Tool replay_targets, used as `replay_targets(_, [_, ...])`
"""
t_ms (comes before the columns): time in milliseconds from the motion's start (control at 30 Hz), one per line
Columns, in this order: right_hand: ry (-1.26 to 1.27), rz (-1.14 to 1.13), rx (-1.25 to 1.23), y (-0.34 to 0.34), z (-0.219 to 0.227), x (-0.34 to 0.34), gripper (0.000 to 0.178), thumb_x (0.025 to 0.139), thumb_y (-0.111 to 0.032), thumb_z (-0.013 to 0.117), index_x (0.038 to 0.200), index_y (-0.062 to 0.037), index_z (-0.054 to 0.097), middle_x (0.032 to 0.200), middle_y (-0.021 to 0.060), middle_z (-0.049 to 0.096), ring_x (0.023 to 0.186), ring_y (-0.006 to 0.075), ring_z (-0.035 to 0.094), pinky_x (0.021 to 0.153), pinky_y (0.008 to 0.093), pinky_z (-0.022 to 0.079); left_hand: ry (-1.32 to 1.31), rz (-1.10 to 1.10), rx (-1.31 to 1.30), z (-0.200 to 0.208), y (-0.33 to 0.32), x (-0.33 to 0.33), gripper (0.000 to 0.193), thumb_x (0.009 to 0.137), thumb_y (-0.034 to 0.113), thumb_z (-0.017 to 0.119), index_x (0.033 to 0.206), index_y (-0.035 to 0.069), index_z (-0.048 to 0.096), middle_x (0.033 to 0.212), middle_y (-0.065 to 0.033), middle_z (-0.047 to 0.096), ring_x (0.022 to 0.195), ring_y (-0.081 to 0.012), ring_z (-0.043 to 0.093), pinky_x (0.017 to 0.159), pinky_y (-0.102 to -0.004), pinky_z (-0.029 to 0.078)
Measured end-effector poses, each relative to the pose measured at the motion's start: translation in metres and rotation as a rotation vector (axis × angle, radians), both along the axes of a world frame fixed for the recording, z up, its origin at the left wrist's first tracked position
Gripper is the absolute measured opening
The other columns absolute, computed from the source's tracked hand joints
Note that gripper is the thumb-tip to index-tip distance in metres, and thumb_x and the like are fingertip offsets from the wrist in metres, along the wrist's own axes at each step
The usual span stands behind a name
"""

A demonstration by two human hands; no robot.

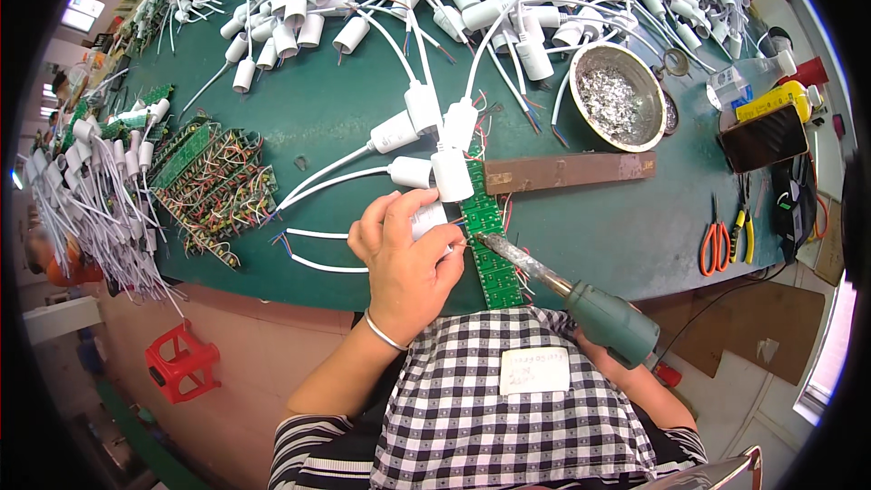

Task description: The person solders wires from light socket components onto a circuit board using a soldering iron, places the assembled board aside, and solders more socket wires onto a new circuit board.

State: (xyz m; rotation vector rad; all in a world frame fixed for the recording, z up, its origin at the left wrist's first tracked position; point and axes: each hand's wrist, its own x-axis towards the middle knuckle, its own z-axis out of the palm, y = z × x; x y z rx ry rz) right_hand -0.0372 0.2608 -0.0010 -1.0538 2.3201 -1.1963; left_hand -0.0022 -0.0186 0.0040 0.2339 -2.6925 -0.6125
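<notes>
My left hand [404, 240] is closed, thumb and fingertips pinching a thin wire at the edge of a green circuit board strip [494, 263]. Under its fingers lies a white cylindrical lamp holder [428, 218], partly covered. My right hand [594, 351], mostly hidden behind the handle, grips a soldering iron [610, 319] with a thick green handle. The iron's dark tip meets the board right beside my left fingertips. More white lamp holders [451, 174] with cables lie along the board's left side and far end. A long brown bar [572, 172] rests across the strip's far part.
A heap of white lamp holders [535, 54] covers the table's far side. A metal bowl [617, 100] of silvery bits stands at the right, with orange-handled scissors [715, 245], yellow pliers [742, 234] and a phone [764, 139] beyond. Wired boards [213, 186] lie left; a red stool [181, 363] stands below.
</notes>
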Motion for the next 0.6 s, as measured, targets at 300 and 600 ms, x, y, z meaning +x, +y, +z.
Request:
replay_targets(300, [-0.026, -0.132, -0.052, -0.007, -0.002, 0.005, 0.027, 0.068, -0.007, 0.069, 0.094, -0.0051, 0.063, 0.086, 0.0095, 0.062, 0.078, 0.0263, 0.058, 0.069, 0.0349, 0.046, 0.019, -0.001, 0.013, -0.003, -0.001, -0.001, 0.012, 0.064, 0.013, 0.068, 0.075, 0.017, 0.065, 0.116, -0.0009, 0.049, 0.113, -0.0284, 0.037, 0.091, -0.0446, 0.024])
replay_targets(600, [-0.202, -0.455, 0.058, 0.019, -0.004, 0.018, 0.033, 0.08, -0.005, 0.054, 0.113, 0.0008, 0.052, 0.081, 0.0063, 0.058, 0.075, 0.0174, 0.055, 0.068, 0.0294, 0.045, 0.015, -0.009, 0.017, -0.001, 0.001, -0.004, 0.011, 0.065, 0.013, 0.068, 0.075, 0.016, 0.064, 0.116, -0.0012, 0.049, 0.113, -0.0288, 0.037, 0.091, -0.0451, 0.024])
